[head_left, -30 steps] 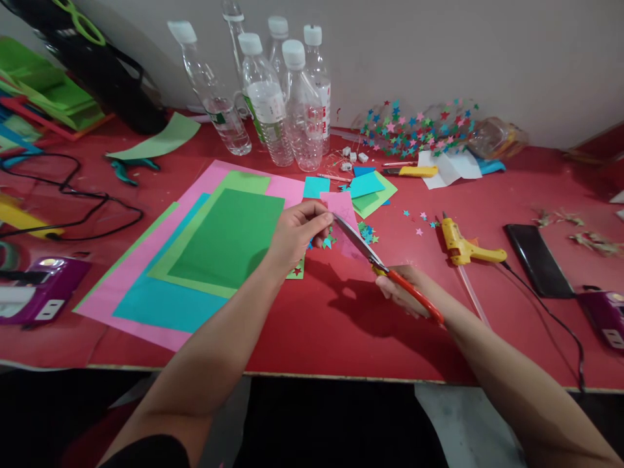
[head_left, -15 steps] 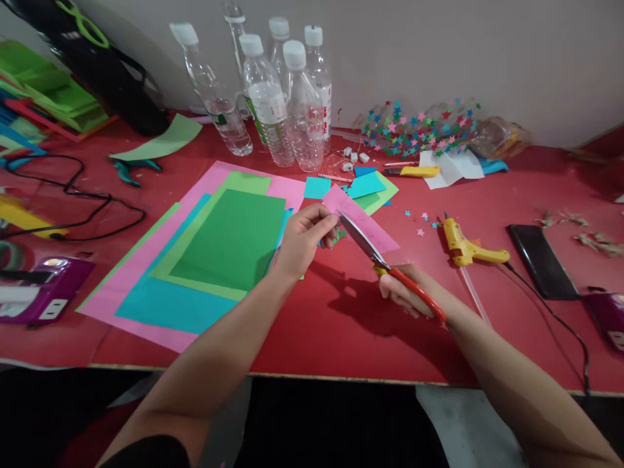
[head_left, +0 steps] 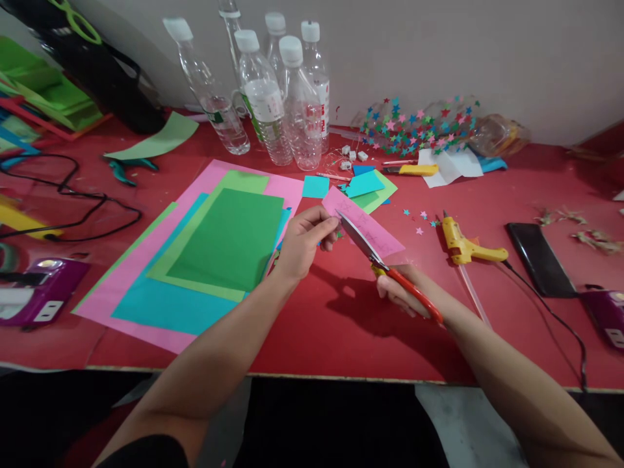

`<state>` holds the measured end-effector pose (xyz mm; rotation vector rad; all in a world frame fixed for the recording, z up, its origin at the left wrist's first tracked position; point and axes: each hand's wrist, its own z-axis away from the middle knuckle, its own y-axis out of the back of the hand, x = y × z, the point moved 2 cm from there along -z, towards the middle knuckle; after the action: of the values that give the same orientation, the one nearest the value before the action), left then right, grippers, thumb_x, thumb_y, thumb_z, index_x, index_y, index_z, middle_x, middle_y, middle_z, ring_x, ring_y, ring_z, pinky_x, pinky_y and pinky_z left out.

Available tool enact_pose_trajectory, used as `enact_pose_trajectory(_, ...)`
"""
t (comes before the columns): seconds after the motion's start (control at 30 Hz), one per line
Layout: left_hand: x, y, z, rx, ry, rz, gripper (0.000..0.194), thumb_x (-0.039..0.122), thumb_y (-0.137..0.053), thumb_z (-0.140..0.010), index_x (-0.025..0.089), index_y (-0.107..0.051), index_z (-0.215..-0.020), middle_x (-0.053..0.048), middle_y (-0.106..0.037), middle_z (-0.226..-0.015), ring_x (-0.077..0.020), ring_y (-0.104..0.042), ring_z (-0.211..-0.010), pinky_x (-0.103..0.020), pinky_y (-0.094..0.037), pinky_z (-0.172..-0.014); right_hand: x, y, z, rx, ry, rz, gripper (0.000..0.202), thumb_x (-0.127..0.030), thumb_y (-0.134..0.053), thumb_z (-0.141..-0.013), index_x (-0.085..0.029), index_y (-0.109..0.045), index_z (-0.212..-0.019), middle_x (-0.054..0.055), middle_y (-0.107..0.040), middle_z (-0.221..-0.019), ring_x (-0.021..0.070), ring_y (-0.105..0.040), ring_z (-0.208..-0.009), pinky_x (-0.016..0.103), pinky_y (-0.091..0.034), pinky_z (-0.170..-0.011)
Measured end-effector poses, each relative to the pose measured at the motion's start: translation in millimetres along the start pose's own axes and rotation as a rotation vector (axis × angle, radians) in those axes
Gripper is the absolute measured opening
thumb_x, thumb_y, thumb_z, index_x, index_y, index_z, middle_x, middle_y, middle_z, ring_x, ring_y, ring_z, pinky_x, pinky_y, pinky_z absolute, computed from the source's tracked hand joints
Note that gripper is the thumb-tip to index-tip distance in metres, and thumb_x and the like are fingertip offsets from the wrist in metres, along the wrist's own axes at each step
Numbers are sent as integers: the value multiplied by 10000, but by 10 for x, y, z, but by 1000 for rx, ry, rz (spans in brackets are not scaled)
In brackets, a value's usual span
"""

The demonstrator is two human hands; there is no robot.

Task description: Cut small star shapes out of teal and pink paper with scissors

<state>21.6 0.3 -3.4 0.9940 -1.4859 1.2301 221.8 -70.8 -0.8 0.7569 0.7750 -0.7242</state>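
My left hand (head_left: 307, 237) pinches the left end of a pink paper strip (head_left: 385, 242) between thumb and fingers. Star outlines are drawn on the strip. A pair of scissors with red and yellow handles (head_left: 414, 294) is gripped in my right hand (head_left: 402, 289). The blades point up and left, and their tips reach the paper close to my left fingertips. Whether the blades are parted at the tip is hard to see. Beside my left hand lies a stack of coloured sheets (head_left: 229, 240), dark green on top, over light green, blue and pink.
Plastic bottles (head_left: 266, 97) stand at the back, near a clear bottle covered with stars (head_left: 419, 127). A yellow glue gun (head_left: 463, 244), a black phone (head_left: 541, 260) and a yellow cutter (head_left: 418, 170) lie on the right. Teal pliers (head_left: 127, 170) and a purple power strip (head_left: 58, 289) are on the left.
The pink strip has turned slightly, showing its drawn stars more clearly, with its right end a little farther right. Both hands and the scissors stay almost in place.
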Motion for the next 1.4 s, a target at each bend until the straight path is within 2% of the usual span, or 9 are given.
enact_pose_trajectory(0.33,-61,-55,28,80,1,29,202,258,-616,-786,164,-540,-624,42,-557,-537,-42,-479,-443,-168,-377,-449,9,-150,-24,48,-25,-105,487,-642,-468,-818,-194,-462,-627,-79,-380,-377,58,-337,-272,188,-274,-310)
enact_pose_trajectory(0.6,-79,-54,30,67,4,68,195,242,-610,-799,163,-547,-633,42,-561,-549,-39,-491,-453,-166,-380,-461,30,-150,-32,75,-19,-62,523,-676,-468,-814,-193,-452,-614,-77,-376,-370,60,-354,-277,185,-273,-315)
enact_pose_trajectory(0.87,-43,-48,26,68,0,20,191,252,-622,-774,165,-544,-623,41,-557,-539,-47,-478,-452,-172,-382,-450,23,-78,-27,39,57,-70,497,-642,-527,-805,-181,-466,-631,-80,-379,-413,53,-362,-301,176,-270,-324)
enact_pose_trajectory(1.17,-31,-29,15,49,-3,3,192,258,-627,-771,168,-553,-618,36,-559,-539,-50,-478,-460,-173,-386,-451,-18,-64,-13,79,26,-25,466,-598,-552,-799,-189,-444,-604,-76,-374,-436,55,-355,-301,183,-266,-305)
enact_pose_trajectory(1.4,34,1,-8,23,-25,18,185,251,-644,-755,170,-555,-614,41,-546,-534,-51,-484,-455,-174,-400,-447,-17,-46,11,46,20,-86,422,-568,-556,-783,-197,-444,-616,-90,-359,-406,63,-354,-288,184,-278,-303)
